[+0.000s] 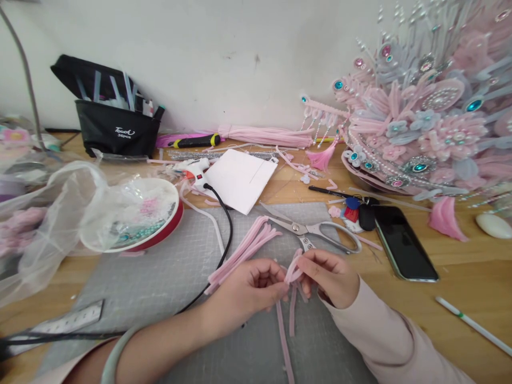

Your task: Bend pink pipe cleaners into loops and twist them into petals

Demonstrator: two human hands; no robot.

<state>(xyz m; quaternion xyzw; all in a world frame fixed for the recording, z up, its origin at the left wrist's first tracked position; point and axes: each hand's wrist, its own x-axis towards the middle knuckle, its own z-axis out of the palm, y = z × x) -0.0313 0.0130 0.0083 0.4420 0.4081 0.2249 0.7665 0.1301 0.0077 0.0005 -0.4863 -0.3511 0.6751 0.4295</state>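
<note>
Between my two hands is a pink pipe cleaner [294, 270] bent into loops, its upper part curving above my fingertips. My left hand [264, 284] pinches the loops from the left at their base. From the other side, the thumb and fingers of my right hand [326, 274] grip the looped part. Pink strips [285, 341] hang or lie below my hands over the grey cutting mat [160, 277]; whether they join the loops is hidden. A bundle of cut pink pipe cleaners [244, 248] lies beside my left hand. Just beyond my hands, large scissors [298, 228] rest with blades slightly apart.
A bowl of beads [178, 213] under plastic stands left, near a black marker case [120, 128]. A hot glue gun [198, 173] trails its cable across the mat. A phone [404, 242], keys [356, 208] and a decorated pink headdress [424, 117] occupy the right.
</note>
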